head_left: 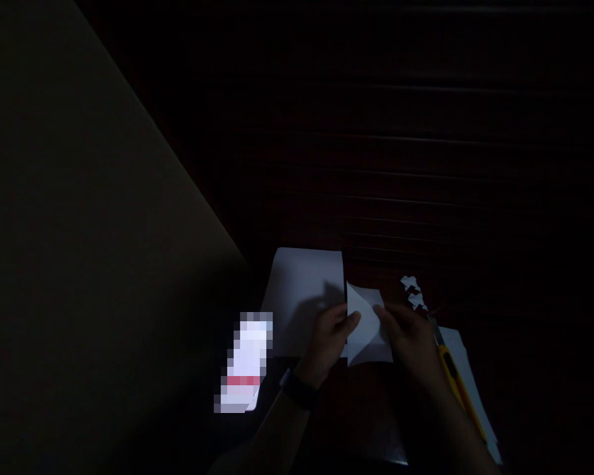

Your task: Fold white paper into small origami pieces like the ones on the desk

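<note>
Between my two hands is a small sheet of white paper (369,330), its left part curling over toward the middle. My left hand (329,336) pinches the paper's left side, with the thumb on top; a dark band circles that wrist. On the paper's right side, my right hand (410,336) grips the edge between thumb and fingers. Behind my left hand lies a larger white sheet (297,290), which carries the hand's shadow. A yellow utility knife (455,379) lies just right of my right forearm, its blade pointing away from me.
Left of my hands, a lit phone screen (245,363) glows, its content blurred out. Small folded white paper pieces (413,293) lie beyond my right hand. More white paper (470,376) sits under the knife. A pale wall (103,231) rises on the left; the surroundings are very dark.
</note>
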Demonstrator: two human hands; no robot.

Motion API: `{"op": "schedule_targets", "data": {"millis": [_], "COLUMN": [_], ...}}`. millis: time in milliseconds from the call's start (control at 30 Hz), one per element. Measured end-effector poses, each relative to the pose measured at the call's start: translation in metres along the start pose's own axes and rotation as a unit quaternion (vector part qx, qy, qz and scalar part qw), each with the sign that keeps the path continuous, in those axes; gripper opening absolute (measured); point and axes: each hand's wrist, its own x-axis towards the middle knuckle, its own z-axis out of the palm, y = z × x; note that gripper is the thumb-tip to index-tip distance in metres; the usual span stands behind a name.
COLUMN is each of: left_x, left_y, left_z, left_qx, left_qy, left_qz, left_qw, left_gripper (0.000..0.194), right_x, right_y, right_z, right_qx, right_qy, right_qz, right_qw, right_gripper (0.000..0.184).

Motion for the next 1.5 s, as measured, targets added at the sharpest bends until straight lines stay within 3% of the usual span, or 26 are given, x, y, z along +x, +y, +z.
{"op": "schedule_targets", "data": {"millis": [67, 167, 333, 633, 867, 1167, 1300, 1500], "left_x": [0.0, -0.002, -0.006, -0.004, -0.007, -0.009, -0.008, -0.008], "left_y": [0.0, 0.005, 0.012, 0.008, 0.014, 0.021, 0.021, 0.022], "left_z": [-0.003, -0.008, -0.018, -0.023, -0.022, -0.026, -0.026, -0.029], "left_qx": [0.025, 0.055, 0.056, 0.09, 0.094, 0.1, 0.101, 0.12], "left_qy": [0.006, -0.033, -0.107, -0.09, -0.075, -0.094, -0.088, -0.097], "left_qz": [-0.006, -0.015, -0.058, -0.06, -0.061, -0.051, -0.041, -0.026], "left_qw": [1.0, 0.998, 0.991, 0.99, 0.991, 0.989, 0.99, 0.988], "left_gripper": [0.027, 0.024, 0.027, 0.027, 0.024, 0.022, 0.026, 0.025], "right_x": [0.001, 0.003, 0.006, 0.006, 0.005, 0.005, 0.005, 0.005], "right_y": [-0.002, -0.005, -0.008, -0.001, -0.001, 0.003, 0.004, 0.011], "right_z": [0.0, -0.002, -0.016, -0.035, -0.037, -0.042, -0.043, -0.044], "right_qx": [0.044, 0.125, 0.185, 0.203, 0.184, 0.29, 0.308, 0.298], "right_qy": [-0.011, -0.039, -0.086, -0.222, -0.242, -0.255, -0.236, -0.22], "right_qz": [0.027, 0.045, 0.101, 0.101, 0.078, 0.143, 0.146, 0.104], "right_qw": [0.999, 0.99, 0.974, 0.948, 0.95, 0.911, 0.91, 0.923], "right_gripper": [0.032, 0.041, 0.032, 0.037, 0.023, 0.027, 0.029, 0.014]}}
